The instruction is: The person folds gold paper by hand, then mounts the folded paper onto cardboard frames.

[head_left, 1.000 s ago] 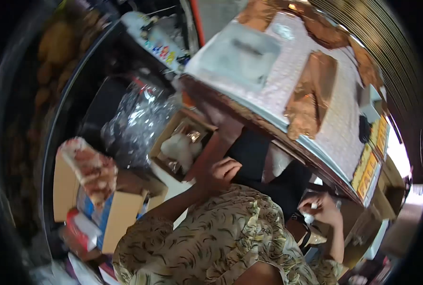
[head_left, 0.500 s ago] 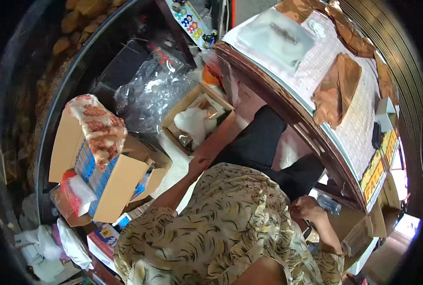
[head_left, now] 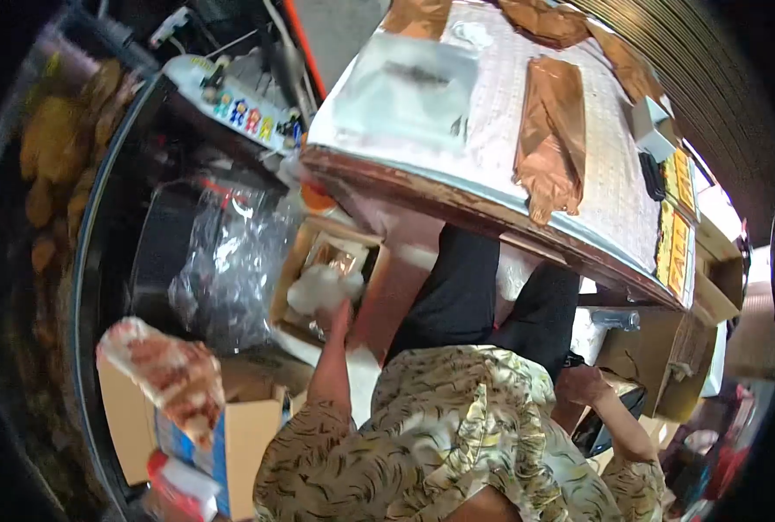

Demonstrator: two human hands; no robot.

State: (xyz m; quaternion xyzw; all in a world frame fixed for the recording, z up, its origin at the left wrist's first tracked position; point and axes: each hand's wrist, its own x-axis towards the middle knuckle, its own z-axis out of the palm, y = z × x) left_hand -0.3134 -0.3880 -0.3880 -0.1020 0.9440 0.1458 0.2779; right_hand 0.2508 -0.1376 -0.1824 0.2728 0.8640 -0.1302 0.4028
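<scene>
Left arm stretched forward, left hand (head_left: 339,317) inside the open cardboard box (head_left: 339,230), fingertips against a white crumpled bag (head_left: 316,287) at its 11 o'clock; can't tell the grip. Right hand (head_left: 583,383) low at 4 o'clock, curled, contents unclear. Box on the floor, beside the surface (head_left: 492,130).

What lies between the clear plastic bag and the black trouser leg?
The head view shows an open cardboard box with a white plastic wad inside, and the left hand at that wad.

Single head-worn fisheye view, tilted, looking steeply down over the wearer's leaf-patterned beige shirt (head_left: 439,435) toward the wood-edged desk (head_left: 422,187).
</scene>
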